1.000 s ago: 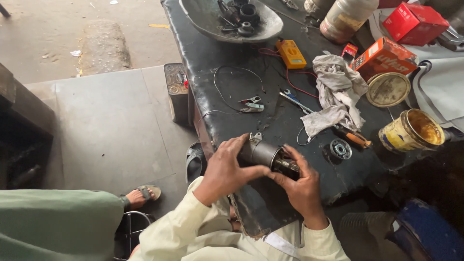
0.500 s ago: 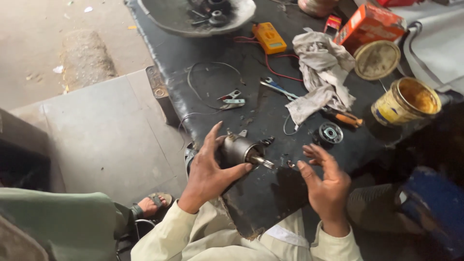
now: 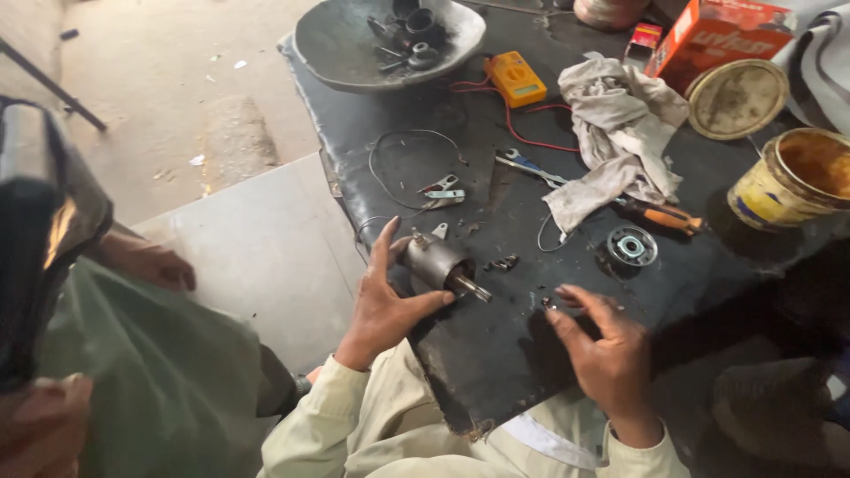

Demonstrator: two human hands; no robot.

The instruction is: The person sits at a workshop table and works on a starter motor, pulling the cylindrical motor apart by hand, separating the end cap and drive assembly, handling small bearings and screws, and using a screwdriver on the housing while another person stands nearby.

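A repair workshop: greasy black workbench (image 3: 496, 354), multimeter (image 3: 516, 78), wrench (image 3: 529, 166), screwdriver (image 3: 662, 215).

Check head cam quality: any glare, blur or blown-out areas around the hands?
Head view: soft, even daylight, no hard shadows on the black table. Left hand and the metal cylinder it holds are fairly sharp; right hand slightly soft. Pale concrete floor is bright but not clipped. A dark blurred object with a small glare streak blocks the left edge.
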